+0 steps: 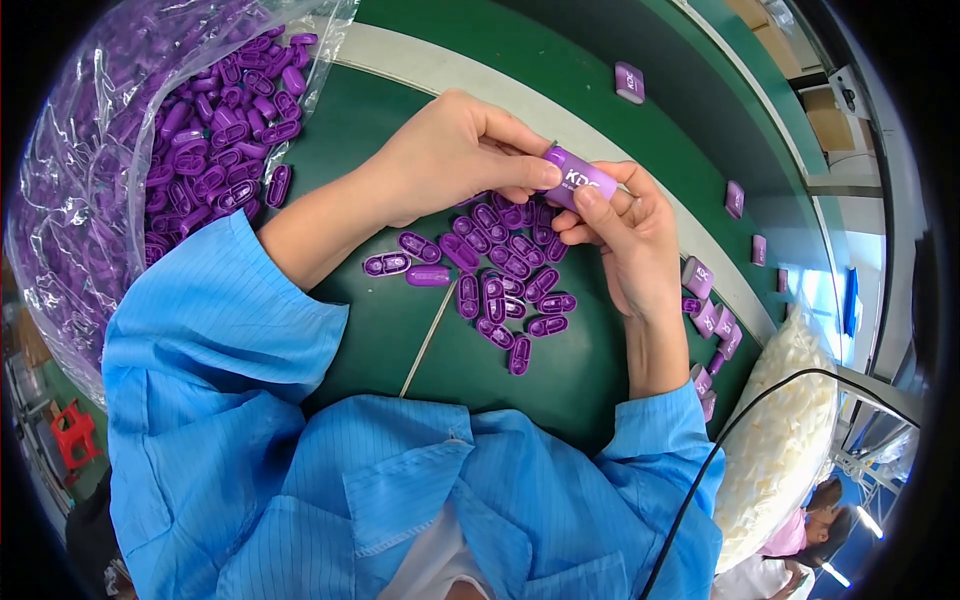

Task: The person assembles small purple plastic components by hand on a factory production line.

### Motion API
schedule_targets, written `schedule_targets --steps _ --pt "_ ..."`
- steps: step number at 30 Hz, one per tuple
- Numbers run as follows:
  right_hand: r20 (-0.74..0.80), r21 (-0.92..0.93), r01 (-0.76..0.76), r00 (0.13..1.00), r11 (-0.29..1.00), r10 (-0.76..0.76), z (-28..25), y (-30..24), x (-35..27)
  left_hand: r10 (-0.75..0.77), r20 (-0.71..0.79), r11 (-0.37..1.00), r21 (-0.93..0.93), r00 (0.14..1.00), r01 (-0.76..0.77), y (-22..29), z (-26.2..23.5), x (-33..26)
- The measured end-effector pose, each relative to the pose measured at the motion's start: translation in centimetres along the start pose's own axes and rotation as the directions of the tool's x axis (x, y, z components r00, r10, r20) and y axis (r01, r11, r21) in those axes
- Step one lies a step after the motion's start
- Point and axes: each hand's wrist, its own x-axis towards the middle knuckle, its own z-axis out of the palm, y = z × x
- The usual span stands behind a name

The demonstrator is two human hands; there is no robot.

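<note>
Both hands meet over the table around a small purple case (582,180) with white print, lying nearly level. My right hand (640,225) has its thumb and fingers closed on the case's body. At its left end, the thumb and index finger of my left hand (440,150) pinch a darker purple end piece (553,156), mostly covered by the fingertips. Below the hands lies a loose pile of purple oval caps (508,262), many with their hollow side up.
A large clear plastic bag (70,190) full of purple caps lies open at the left. Several printed purple cases (698,278) sit at the right, others along the green conveyor (550,50). A cream-filled sack (785,440) and black cable (690,485) are near my right arm. Another person (795,535) is at lower right.
</note>
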Motion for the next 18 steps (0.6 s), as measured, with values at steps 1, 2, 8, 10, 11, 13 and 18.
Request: schedule_targets --steps 1,2,8,10,11,13,18 --pt "0.001 0.004 0.009 1.0 1.0 -0.009 0.0 0.1 0.0 0.0 -0.001 1.0 -0.002 1.0 0.0 0.0 0.0 -0.1" --pt "0.004 0.002 0.013 1.0 1.0 -0.013 0.1 0.0 0.0 0.014 -0.009 0.999 0.052 1.0 -0.014 0.1 0.1 -0.2" --pt "-0.014 -0.093 0.099 0.995 0.991 -0.1 0.2 0.2 -0.4 0.077 -0.039 0.982 0.174 0.996 -0.069 0.2 0.3 -0.5" --pt "-0.028 -0.118 0.128 0.991 0.985 -0.132 0.5 -0.1 -0.5 0.082 -0.048 0.979 0.192 0.995 -0.071 0.2 0.8 -0.6" --pt "-0.041 -0.142 0.155 0.986 0.978 -0.162 0.6 -0.1 -0.7 0.148 -0.092 0.964 0.238 0.985 -0.123 0.2 1.2 -0.9" --pt "-0.075 -0.216 0.214 0.969 0.952 -0.235 1.5 0.1 -1.2 0.212 -0.132 0.944 0.283 0.968 -0.168 0.0 1.8 -1.3" --pt "-0.123 -0.372 0.358 0.895 0.856 -0.428 2.0 0.6 -0.8 0.535 -0.062 0.652 0.664 0.843 -0.365 0.2 2.1 -1.1"
